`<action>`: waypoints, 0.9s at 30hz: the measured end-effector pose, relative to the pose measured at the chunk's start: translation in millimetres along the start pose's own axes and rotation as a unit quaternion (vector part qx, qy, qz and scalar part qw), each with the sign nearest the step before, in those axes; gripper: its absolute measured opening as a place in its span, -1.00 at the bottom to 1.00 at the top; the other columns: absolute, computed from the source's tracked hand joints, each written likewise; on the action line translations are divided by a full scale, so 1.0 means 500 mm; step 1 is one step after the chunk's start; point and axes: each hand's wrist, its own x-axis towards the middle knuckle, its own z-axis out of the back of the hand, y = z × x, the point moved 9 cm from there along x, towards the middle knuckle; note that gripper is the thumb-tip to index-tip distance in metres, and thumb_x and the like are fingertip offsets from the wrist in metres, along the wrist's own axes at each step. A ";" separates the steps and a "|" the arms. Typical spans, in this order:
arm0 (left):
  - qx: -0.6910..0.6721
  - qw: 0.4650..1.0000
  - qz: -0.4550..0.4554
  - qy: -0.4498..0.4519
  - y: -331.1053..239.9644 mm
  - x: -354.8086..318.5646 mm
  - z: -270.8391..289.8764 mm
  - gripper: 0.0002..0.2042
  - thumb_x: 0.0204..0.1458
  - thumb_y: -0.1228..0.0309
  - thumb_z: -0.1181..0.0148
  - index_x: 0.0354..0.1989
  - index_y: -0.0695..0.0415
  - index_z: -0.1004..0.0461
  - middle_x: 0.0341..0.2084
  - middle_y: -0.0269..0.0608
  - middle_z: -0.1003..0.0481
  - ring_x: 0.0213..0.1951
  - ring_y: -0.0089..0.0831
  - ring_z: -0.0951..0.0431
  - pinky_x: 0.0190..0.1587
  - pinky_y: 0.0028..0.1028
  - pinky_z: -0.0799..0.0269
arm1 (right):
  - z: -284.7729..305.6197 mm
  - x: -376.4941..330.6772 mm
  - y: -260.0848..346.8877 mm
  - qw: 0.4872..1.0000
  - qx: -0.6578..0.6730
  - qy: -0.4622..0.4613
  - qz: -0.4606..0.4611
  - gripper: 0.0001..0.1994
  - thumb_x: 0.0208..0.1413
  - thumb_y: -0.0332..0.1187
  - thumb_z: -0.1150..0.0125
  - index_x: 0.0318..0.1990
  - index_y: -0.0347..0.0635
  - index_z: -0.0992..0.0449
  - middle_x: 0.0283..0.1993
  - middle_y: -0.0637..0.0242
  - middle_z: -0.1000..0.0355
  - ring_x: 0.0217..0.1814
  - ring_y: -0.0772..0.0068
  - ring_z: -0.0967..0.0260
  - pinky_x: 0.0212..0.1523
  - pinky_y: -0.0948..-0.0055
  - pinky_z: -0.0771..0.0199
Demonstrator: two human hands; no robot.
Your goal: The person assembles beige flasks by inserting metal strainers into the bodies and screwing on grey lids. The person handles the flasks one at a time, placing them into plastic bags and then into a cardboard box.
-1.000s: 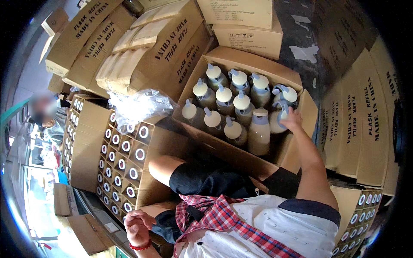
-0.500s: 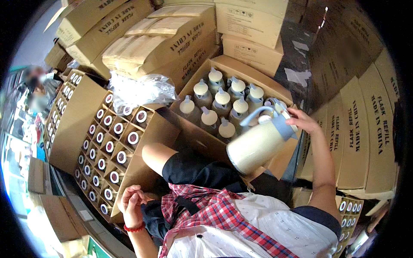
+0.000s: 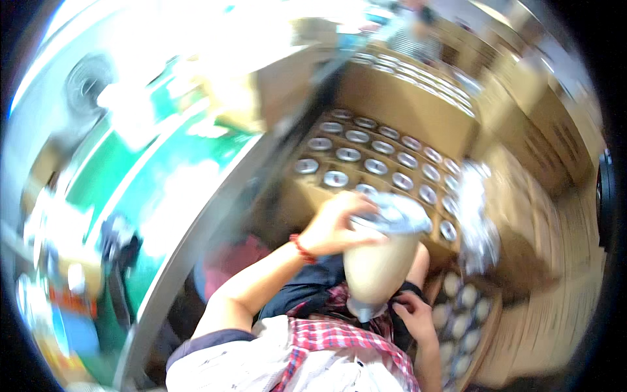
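Note:
A cream vacuum flask [image 3: 380, 266] with a blue-grey base and top is turned upside down in front of my torso. My left hand [image 3: 343, 225] grips it near the upturned base, thumb and fingers around the rim. The blue-grey spout end points down toward my lap. Just right of that lower end is my right hand [image 3: 415, 316], fingers loosely bent and apart with nothing seen in them; whether a fingertip touches the flask is blurred. Below right, a carton of similar flasks [image 3: 465, 320] stands beside my leg.
A divided carton of glass refills with white-ringed mouths [image 3: 375, 166] stands ahead. Crumpled clear plastic [image 3: 479, 222] hangs at its right edge. Stacked brown cartons [image 3: 522, 209] fill the right. A green work surface [image 3: 153, 261] with a grey edge runs along the left. Another person [image 3: 418, 42] is far off.
My view has swung left. The flask has moved from my right hand, over the flask carton, to my left hand and is now inverted. My right hand has dropped toward my lap.

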 end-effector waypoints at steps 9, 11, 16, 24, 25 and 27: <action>-0.098 0.988 0.085 -0.085 0.073 -0.021 -0.105 -0.65 0.25 0.20 0.13 0.02 0.20 -0.33 0.11 -0.04 -0.25 0.06 -0.10 -0.35 0.09 -0.24 -0.23 | -0.040 0.029 0.453 0.870 -0.321 -0.165 0.337 -0.65 0.18 -0.32 0.01 -0.02 -0.44 -0.45 -0.05 -0.03 -0.47 0.00 -0.05 -0.39 0.08 0.11 -0.30; -0.194 0.970 0.084 -0.118 0.166 -0.017 -0.127 -0.63 0.28 0.19 0.17 0.02 0.24 -0.34 0.13 -0.03 -0.24 0.10 -0.15 -0.32 0.18 -0.27 -0.17 | -0.026 0.059 0.456 0.857 -0.306 -0.178 0.375 -0.69 0.19 -0.33 0.02 -0.10 -0.43 -0.49 -0.16 -0.02 -0.50 -0.14 -0.03 -0.43 -0.07 0.15 -0.37; -0.266 0.936 0.224 0.049 0.210 -0.015 -0.165 -0.46 0.33 0.06 0.33 0.18 0.35 -0.20 0.11 0.08 -0.29 0.23 -0.18 -0.22 0.28 -0.34 -0.07 | 0.033 0.142 0.391 0.919 -0.050 -0.131 0.368 -0.50 0.32 -0.14 0.29 -0.30 -0.43 -0.51 -0.21 0.01 -0.53 -0.17 0.19 -0.43 -0.01 0.27 -0.35; 0.407 0.885 0.176 -0.143 -0.037 -0.198 0.286 -0.48 -0.24 0.24 -0.39 -0.09 0.24 -0.44 -0.06 0.04 -0.46 0.04 -0.02 -0.43 0.05 -0.16 -0.37 | 0.121 0.251 0.274 0.920 0.146 -0.124 0.341 -0.41 0.36 -0.02 0.35 -0.57 -0.32 -0.33 -0.25 -0.19 -0.49 -0.23 0.12 -0.42 -0.01 0.16 -0.35; 0.465 0.829 0.243 -0.195 -0.042 -0.304 0.372 -0.51 -0.22 0.23 -0.38 -0.11 0.22 -0.46 -0.13 -0.01 -0.50 -0.03 -0.07 -0.48 0.00 -0.19 -0.40 | 0.127 0.256 0.259 0.921 0.155 -0.125 0.336 -0.41 0.35 -0.02 0.31 -0.60 -0.31 -0.31 -0.26 -0.18 -0.49 -0.25 0.13 -0.41 -0.01 0.16 -0.36; 0.685 0.594 0.363 -0.214 -0.129 -0.512 0.522 -0.56 -0.16 0.16 -0.33 -0.14 0.16 -0.48 -0.24 -0.11 -0.54 -0.18 -0.18 -0.55 -0.12 -0.24 -0.42 | 0.132 0.246 0.248 0.925 0.164 -0.153 0.306 -0.41 0.35 -0.02 0.29 -0.62 -0.30 -0.30 -0.29 -0.15 -0.48 -0.25 0.15 -0.40 -0.01 0.17 -0.35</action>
